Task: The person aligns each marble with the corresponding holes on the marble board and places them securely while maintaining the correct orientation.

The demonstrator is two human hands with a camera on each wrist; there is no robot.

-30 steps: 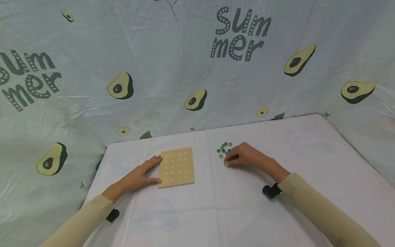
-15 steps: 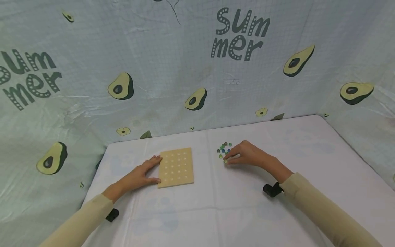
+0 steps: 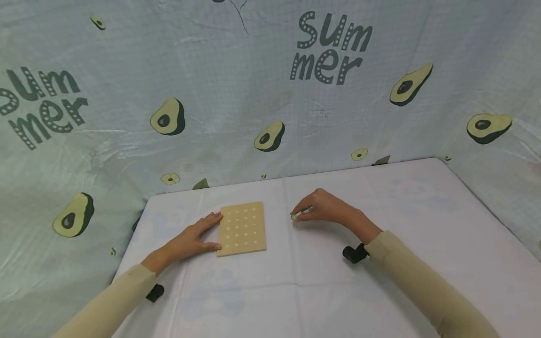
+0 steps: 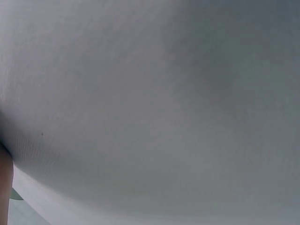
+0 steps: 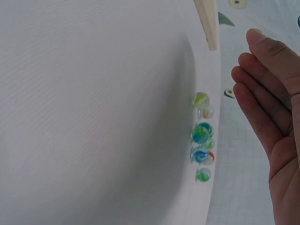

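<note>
At left, a person's left hand (image 3: 192,241) rests against the left edge of a pale, dimpled board (image 3: 242,229), fingers straight and thumb spread wide; should that steadying touch slacken or push unevenly, the board could slide or turn on the white tablecloth (image 3: 253,300), as nothing else is seen to brace it. In the middle, just right of the board and apart from it, a yellow-green marble (image 3: 293,217) sits at the fingertips of the right hand (image 3: 326,207), in a narrow pinch between thumb and finger. Small, round and likely slick, it could squirt free if the pinch bears off-centre, or roll away if let go over the flat cloth. Farther right, a trailing finger could brush and scatter the loose marbles (image 5: 199,135) clustered on the cloth, which show in the right wrist view but are mostly hidden behind the hand from the head camera. Compared with half a second earlier, the left hand and board keep their places, while the right hand and its marble have shifted left toward the board, covering a cluster then in plain sight.
</note>
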